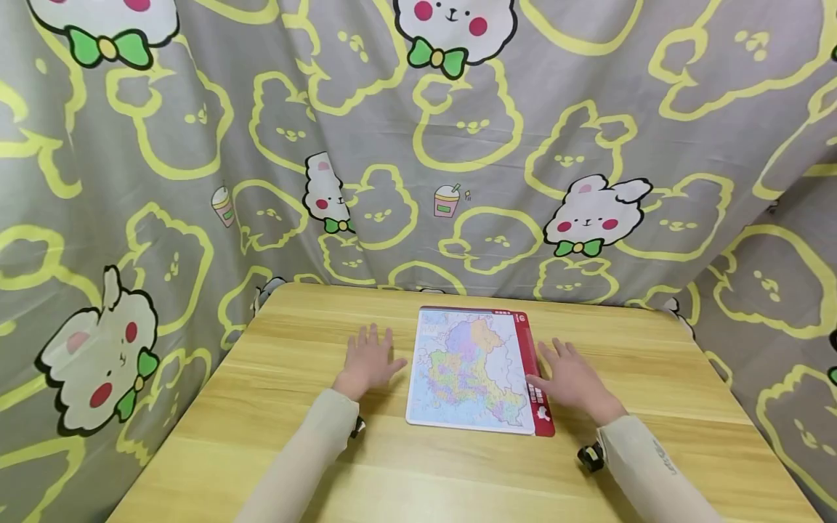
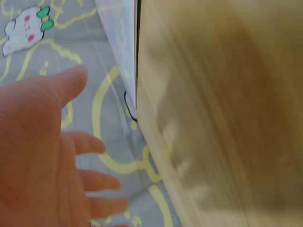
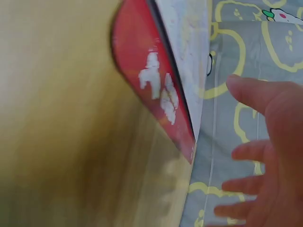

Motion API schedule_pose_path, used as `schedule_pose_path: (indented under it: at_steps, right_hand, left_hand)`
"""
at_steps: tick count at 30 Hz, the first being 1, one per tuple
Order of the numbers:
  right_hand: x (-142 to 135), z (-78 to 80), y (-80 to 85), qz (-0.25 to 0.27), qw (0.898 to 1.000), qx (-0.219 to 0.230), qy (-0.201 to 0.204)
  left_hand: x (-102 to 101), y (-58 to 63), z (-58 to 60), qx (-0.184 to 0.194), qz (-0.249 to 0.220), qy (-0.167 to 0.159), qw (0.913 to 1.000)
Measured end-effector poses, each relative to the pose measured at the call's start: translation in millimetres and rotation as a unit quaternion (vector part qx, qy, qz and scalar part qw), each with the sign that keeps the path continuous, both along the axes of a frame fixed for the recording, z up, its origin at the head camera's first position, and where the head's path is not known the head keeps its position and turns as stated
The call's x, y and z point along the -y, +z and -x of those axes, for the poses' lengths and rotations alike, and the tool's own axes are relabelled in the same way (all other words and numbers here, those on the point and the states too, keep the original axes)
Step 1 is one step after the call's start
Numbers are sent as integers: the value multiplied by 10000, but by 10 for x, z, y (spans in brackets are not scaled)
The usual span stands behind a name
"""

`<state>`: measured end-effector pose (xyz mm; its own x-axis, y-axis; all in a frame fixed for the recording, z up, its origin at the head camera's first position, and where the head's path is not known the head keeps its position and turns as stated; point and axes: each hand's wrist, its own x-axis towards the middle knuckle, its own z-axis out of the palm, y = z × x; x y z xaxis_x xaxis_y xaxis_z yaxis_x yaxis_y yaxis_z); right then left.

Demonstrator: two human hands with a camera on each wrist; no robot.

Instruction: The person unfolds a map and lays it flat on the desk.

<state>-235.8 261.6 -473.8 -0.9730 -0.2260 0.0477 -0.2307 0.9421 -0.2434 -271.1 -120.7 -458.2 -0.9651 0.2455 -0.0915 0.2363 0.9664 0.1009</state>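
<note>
A flat rectangular map board (image 1: 467,370) lies on the table, its map printed in pastel colours on pale blue. Along its right side runs a red strip (image 1: 525,338) with white marks. In the right wrist view, a dark line separates the red part (image 3: 132,42) from the map panel (image 3: 184,52). My left hand (image 1: 369,361) is to the left of the board, fingers spread and holding nothing. On the other side, my right hand (image 1: 575,381) has its fingers spread by the red strip; whether its thumb touches the strip I cannot tell.
The wooden table (image 1: 275,407) has a light yellow grain. A grey curtain (image 1: 386,145) with yellow outlines and white rabbit figures hangs behind it and along both sides. Dark wrist devices (image 1: 591,457) sit at the cuffs of the pale sleeves (image 1: 307,443).
</note>
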Motion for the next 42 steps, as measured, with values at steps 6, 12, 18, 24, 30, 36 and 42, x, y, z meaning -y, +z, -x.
schedule_pose_path:
  at_steps: [6, 12, 18, 24, 30, 36, 42]
  right_hand:
    - [43, -76, -29, 204, 9978, -75, 625]
    - [98, -220, -33, 84, 9960, 66, 892]
    - [170, -322, -41, -97, 9932, 212, 1145]
    - [234, -390, -50, -102, 9882, 279, 1503]
    - [258, -437, -108, -55, 9798, 263, 1980]
    - [289, -459, -149, -104, 9727, 194, 2311]
    - [294, -447, -157, -199, 9716, 269, 2343]
  left_hand:
    - [-94, -65, -106, -19, -36, -1022, 9948]
    - [-211, -130, -235, 204, 193, -1817, 9829]
    - [-263, -171, -307, 247, 584, -2547, 9649]
    - [-273, -191, -346, 231, 730, -3006, 9507]
    - [-281, -227, -380, 222, 848, -3223, 9426]
    - [-289, -227, -417, 361, 913, -3198, 9424]
    - [-280, -217, -411, 340, 924, -3190, 9426]
